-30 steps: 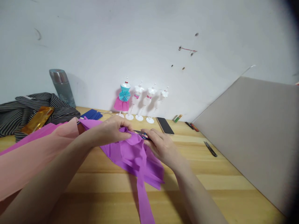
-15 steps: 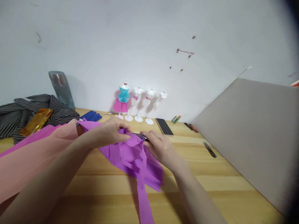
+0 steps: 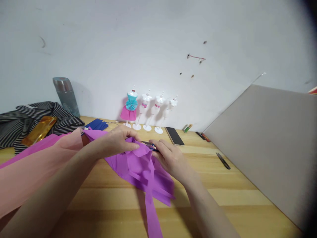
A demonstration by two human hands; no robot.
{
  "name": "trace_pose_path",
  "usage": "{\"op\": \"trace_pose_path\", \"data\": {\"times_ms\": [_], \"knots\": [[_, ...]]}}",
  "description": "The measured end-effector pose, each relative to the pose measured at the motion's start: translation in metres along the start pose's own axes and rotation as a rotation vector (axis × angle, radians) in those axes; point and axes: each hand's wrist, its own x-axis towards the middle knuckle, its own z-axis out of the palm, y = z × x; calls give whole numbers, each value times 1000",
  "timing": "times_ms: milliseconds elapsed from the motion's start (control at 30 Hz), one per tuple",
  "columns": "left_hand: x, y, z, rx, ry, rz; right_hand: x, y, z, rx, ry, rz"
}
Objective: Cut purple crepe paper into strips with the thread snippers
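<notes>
A folded sheet of purple paper [image 3: 143, 172] lies on the wooden table [image 3: 223, 195], with a cut strip hanging toward me. My left hand [image 3: 119, 140] pinches the paper's upper edge, fingers closed on it. My right hand [image 3: 170, 158] is closed around a small pair of scissors [image 3: 148, 144] whose dark blades meet the paper's edge between the two hands. Pink and peach paper [image 3: 32, 162] lies under my left forearm.
Several small mannequin stands [image 3: 148, 110], one in a pink and blue dress, line the back wall beside a phone [image 3: 174, 136]. A flask [image 3: 66, 96], striped cloth [image 3: 27, 119], blue paper [image 3: 97, 124], a thread snipper [image 3: 223, 161] and a grey board [image 3: 269, 142] surround the work.
Both hands stay at the purple paper's top edge; the scissors and the right hand have shifted slightly along it. The view has tilted a little.
</notes>
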Motion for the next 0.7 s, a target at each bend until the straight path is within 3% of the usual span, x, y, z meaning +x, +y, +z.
{"op": "trace_pose_path", "data": {"times_ms": [700], "knots": [[2,2,7,59,-8,6,0,-1,2,7,-26,19]]}}
